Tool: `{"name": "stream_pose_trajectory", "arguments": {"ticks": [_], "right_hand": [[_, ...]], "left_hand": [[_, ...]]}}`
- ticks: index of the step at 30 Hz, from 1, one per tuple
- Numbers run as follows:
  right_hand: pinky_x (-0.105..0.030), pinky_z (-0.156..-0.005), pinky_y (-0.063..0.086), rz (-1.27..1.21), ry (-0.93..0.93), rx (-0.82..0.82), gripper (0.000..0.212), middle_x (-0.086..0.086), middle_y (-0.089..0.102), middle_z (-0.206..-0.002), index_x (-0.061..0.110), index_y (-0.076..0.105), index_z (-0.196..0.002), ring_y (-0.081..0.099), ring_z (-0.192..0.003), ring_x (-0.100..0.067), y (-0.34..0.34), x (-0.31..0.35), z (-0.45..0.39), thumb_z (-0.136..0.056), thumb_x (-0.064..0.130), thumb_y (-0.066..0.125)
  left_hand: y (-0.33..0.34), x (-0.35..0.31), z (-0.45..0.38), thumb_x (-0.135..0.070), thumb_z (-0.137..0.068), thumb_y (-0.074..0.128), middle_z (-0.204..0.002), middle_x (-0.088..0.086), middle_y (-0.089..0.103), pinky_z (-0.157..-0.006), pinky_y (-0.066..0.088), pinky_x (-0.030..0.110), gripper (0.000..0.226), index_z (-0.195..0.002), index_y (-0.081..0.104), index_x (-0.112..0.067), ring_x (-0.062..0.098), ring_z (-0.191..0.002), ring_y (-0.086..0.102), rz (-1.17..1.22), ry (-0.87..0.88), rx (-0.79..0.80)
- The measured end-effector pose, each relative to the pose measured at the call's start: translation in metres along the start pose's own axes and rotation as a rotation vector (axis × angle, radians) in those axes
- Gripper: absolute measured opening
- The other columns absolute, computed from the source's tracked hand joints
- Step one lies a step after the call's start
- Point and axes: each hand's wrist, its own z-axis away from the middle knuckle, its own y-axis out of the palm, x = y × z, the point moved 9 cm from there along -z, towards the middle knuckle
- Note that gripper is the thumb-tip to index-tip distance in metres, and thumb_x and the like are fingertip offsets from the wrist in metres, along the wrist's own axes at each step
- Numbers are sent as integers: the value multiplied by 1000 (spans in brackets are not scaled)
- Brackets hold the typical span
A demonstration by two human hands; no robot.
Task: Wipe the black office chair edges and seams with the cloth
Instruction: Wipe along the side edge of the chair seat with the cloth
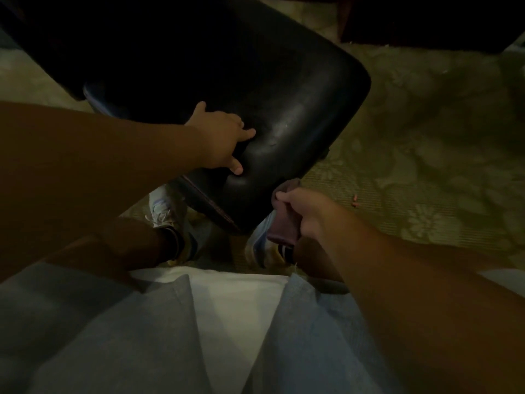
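The black office chair (284, 109) fills the upper middle of the head view, its padded seat turned with a rounded corner toward me. My left hand (221, 137) rests on the seat near its front edge, fingers spread and straight. My right hand (304, 211) grips a bunched dark purplish cloth (284, 220) and holds it against the seat's near right corner edge. The lower part of the cloth hangs below my fist.
My two feet in light sneakers (167, 211) stand on a green patterned carpet (426, 166) just under the seat. Dark furniture (426, 21) runs along the top right. A small pink scrap (355, 201) lies on the carpet to the right.
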Motion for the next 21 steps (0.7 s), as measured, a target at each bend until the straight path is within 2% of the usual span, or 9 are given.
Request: {"name": "stream_pose_trajectory", "arguments": {"ticks": [5,10,13,17,21], "right_hand": [[-48,-92,54,34,43,-71,18,-12,70,-105,19,63,-112,68,-97,-29,4,-15,0,-94,17,58],[-48,-93,54,24,32,-53,22,-11,71,-106,20,66,-113,69,-99,-30,10,-14,-1,-92,18,60],[-48,-97,51,22,22,-26,10,-12,67,-109,20,65,-99,65,-104,-30,14,-10,4,-97,15,58],[-49,-93,52,68,74,-97,25,-13,66,-109,20,60,-115,65,-98,-31,8,-18,5,-91,20,63],[-49,-91,53,88,59,-85,24,-12,68,-108,20,60,-116,66,-97,-30,9,-20,4,-92,19,63]], "left_hand": [[0,2,-1,-72,-86,56,-166,0,17,-118,14,62,95,-160,9,-36,25,-151,22,-7,-7,0],[-1,-1,-3,-72,-86,55,-165,2,19,-116,19,63,94,-160,9,-35,27,-149,25,-42,1,-1],[-1,-1,-3,-71,-86,56,-165,3,19,-115,19,63,95,-160,9,-35,28,-149,25,-35,3,7],[1,0,-2,-71,-86,57,-166,3,17,-115,19,62,95,-160,8,-36,28,-149,24,-24,-9,14],[0,-1,-1,-69,-87,56,-165,2,18,-116,20,63,93,-160,8,-35,27,-149,25,-20,-8,19]]}}
